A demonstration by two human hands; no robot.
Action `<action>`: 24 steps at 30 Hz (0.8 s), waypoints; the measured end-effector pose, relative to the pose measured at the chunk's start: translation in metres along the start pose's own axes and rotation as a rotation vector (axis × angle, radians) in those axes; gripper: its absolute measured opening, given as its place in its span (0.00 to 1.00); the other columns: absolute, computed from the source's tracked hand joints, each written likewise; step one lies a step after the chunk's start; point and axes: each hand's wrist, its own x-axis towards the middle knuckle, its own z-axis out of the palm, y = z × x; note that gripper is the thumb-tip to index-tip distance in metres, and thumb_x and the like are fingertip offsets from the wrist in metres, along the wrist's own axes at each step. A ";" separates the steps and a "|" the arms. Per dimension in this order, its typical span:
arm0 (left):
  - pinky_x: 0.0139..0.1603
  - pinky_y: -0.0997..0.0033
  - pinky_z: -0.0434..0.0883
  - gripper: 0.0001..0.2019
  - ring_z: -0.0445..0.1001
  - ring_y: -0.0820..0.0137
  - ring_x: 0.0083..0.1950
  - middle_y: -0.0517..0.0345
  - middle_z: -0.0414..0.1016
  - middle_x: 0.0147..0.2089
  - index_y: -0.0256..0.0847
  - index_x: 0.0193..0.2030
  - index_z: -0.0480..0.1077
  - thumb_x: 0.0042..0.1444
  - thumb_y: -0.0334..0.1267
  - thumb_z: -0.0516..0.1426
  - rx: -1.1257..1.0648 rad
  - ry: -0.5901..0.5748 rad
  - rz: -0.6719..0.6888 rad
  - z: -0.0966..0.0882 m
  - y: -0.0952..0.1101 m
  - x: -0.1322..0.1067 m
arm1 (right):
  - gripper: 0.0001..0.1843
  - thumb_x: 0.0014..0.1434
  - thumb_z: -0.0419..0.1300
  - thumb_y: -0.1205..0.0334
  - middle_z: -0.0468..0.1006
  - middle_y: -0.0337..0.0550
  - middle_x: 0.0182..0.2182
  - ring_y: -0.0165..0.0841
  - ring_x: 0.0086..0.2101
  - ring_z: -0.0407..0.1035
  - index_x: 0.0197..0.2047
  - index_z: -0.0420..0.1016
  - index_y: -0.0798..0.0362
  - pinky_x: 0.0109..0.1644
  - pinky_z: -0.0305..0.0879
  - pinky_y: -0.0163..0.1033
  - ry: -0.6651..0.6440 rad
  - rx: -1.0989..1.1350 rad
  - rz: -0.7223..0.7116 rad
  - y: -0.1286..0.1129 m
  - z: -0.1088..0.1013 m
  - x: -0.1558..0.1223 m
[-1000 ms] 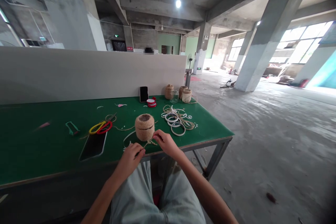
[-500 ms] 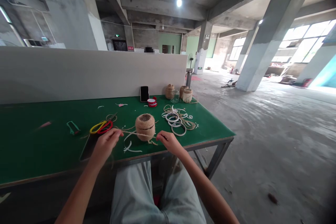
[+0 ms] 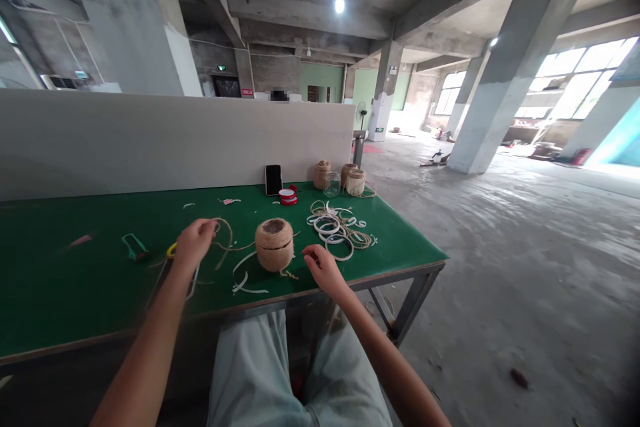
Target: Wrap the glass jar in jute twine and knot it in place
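Observation:
A twine-wrapped jar stands upright on the green table, with a dark gap in the wrapping around its middle. To its left, my left hand is closed on a strand of twine, which loops loosely toward the jar. That hand hides most of the scissors; part of a yellow handle shows. Just right of the jar, my right hand has its fingers loosely curled and apart, with nothing visible in them. A knotted twine tail lies at the jar's foot.
White rings and twine lie right of the jar. Behind stand wrapped jars, a glass jar, red tape rolls and a phone. A green thread snipper lies left, white strips in front.
The twine stretched across the jar's front between both hands now hangs slack from my left hand, which moved left and away over the scissors. My right hand has let go and its fingers have loosened.

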 end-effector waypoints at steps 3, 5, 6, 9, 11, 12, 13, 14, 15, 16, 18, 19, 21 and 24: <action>0.27 0.69 0.66 0.14 0.72 0.63 0.30 0.53 0.73 0.29 0.38 0.36 0.71 0.48 0.44 0.52 0.092 -0.075 0.014 0.015 -0.004 -0.004 | 0.10 0.58 0.51 0.66 0.69 0.44 0.36 0.31 0.35 0.65 0.43 0.68 0.54 0.41 0.63 0.36 -0.003 0.008 -0.024 0.002 0.006 0.002; 0.35 0.65 0.68 0.14 0.73 0.59 0.38 0.49 0.73 0.34 0.38 0.37 0.71 0.47 0.43 0.52 0.135 -0.087 0.057 0.023 -0.002 -0.013 | 0.12 0.57 0.51 0.67 0.68 0.45 0.39 0.32 0.37 0.65 0.45 0.67 0.53 0.43 0.64 0.38 -0.001 0.014 -0.030 0.004 0.008 0.002; 0.42 0.62 0.68 0.14 0.71 0.57 0.43 0.47 0.72 0.38 0.38 0.37 0.71 0.48 0.42 0.52 0.152 -0.078 0.086 0.027 0.000 -0.018 | 0.13 0.57 0.51 0.67 0.68 0.46 0.40 0.32 0.38 0.65 0.46 0.66 0.53 0.45 0.64 0.39 0.006 0.015 -0.029 0.005 0.010 0.001; 0.56 0.52 0.58 0.14 0.61 0.51 0.57 0.42 0.67 0.49 0.38 0.40 0.70 0.51 0.42 0.51 0.169 -0.038 0.188 0.032 0.012 -0.030 | 0.16 0.56 0.51 0.69 0.67 0.48 0.42 0.35 0.42 0.65 0.49 0.64 0.53 0.48 0.64 0.43 0.028 0.024 -0.021 0.008 0.013 -0.001; 0.59 0.53 0.56 0.16 0.59 0.54 0.60 0.43 0.65 0.52 0.39 0.45 0.68 0.55 0.43 0.48 0.139 -0.063 0.272 0.033 0.024 -0.035 | 0.18 0.56 0.51 0.69 0.67 0.48 0.43 0.36 0.45 0.64 0.51 0.64 0.53 0.51 0.62 0.45 0.030 0.038 -0.016 0.008 0.016 -0.002; 0.59 0.56 0.57 0.17 0.60 0.57 0.60 0.45 0.65 0.53 0.40 0.48 0.66 0.56 0.44 0.47 0.116 -0.096 0.316 0.034 0.031 -0.038 | 0.18 0.57 0.52 0.68 0.67 0.49 0.45 0.37 0.46 0.64 0.52 0.63 0.52 0.52 0.62 0.46 0.028 0.048 -0.014 0.007 0.017 -0.002; 0.59 0.59 0.59 0.19 0.61 0.59 0.60 0.46 0.65 0.54 0.40 0.52 0.63 0.58 0.45 0.46 0.092 -0.130 0.353 0.034 0.038 -0.040 | 0.19 0.57 0.52 0.67 0.67 0.49 0.46 0.37 0.48 0.63 0.53 0.62 0.52 0.54 0.61 0.46 0.024 0.062 -0.012 0.007 0.019 -0.001; 0.58 0.61 0.60 0.21 0.61 0.61 0.60 0.47 0.63 0.57 0.41 0.56 0.60 0.59 0.46 0.46 0.073 -0.167 0.383 0.035 0.045 -0.042 | 0.21 0.58 0.52 0.65 0.66 0.50 0.48 0.38 0.49 0.62 0.55 0.60 0.52 0.55 0.60 0.47 0.020 0.078 -0.008 0.006 0.022 0.001; 0.58 0.63 0.61 0.22 0.60 0.63 0.60 0.48 0.61 0.59 0.42 0.58 0.56 0.59 0.47 0.46 0.058 -0.201 0.408 0.037 0.052 -0.044 | 0.23 0.58 0.53 0.63 0.65 0.51 0.51 0.38 0.51 0.62 0.58 0.57 0.51 0.56 0.59 0.47 0.016 0.097 -0.003 0.006 0.024 0.004; 0.58 0.63 0.61 0.25 0.60 0.63 0.61 0.49 0.60 0.60 0.42 0.61 0.53 0.58 0.48 0.47 0.047 -0.231 0.430 0.038 0.058 -0.046 | 0.26 0.59 0.53 0.61 0.63 0.52 0.54 0.39 0.53 0.60 0.60 0.54 0.51 0.57 0.58 0.47 0.011 0.118 0.006 0.007 0.027 0.008; 0.58 0.61 0.61 0.31 0.59 0.60 0.62 0.47 0.56 0.62 0.44 0.63 0.49 0.55 0.50 0.52 0.035 -0.287 0.460 0.042 0.067 -0.049 | 0.32 0.59 0.53 0.59 0.57 0.54 0.59 0.39 0.56 0.58 0.64 0.46 0.52 0.59 0.56 0.48 -0.005 0.162 0.033 0.009 0.034 0.016; 0.58 0.58 0.61 0.34 0.59 0.58 0.61 0.46 0.55 0.63 0.45 0.64 0.48 0.52 0.50 0.54 0.028 -0.320 0.460 0.044 0.071 -0.049 | 0.34 0.59 0.53 0.59 0.56 0.55 0.60 0.40 0.57 0.57 0.64 0.43 0.53 0.59 0.56 0.49 -0.021 0.182 0.050 0.011 0.037 0.020; 0.57 0.54 0.61 0.37 0.60 0.54 0.60 0.46 0.55 0.61 0.47 0.64 0.48 0.48 0.50 0.57 0.006 -0.367 0.442 0.048 0.075 -0.049 | 0.38 0.57 0.56 0.60 0.54 0.57 0.61 0.42 0.59 0.54 0.65 0.41 0.54 0.60 0.54 0.51 -0.068 0.214 0.075 0.016 0.041 0.026; 0.59 0.53 0.58 0.34 0.59 0.55 0.60 0.47 0.58 0.58 0.46 0.60 0.55 0.46 0.46 0.59 -0.042 -0.387 0.427 0.052 0.077 -0.043 | 0.45 0.51 0.60 0.63 0.53 0.56 0.62 0.42 0.61 0.50 0.66 0.40 0.55 0.62 0.50 0.51 -0.156 0.248 0.087 0.023 0.043 0.029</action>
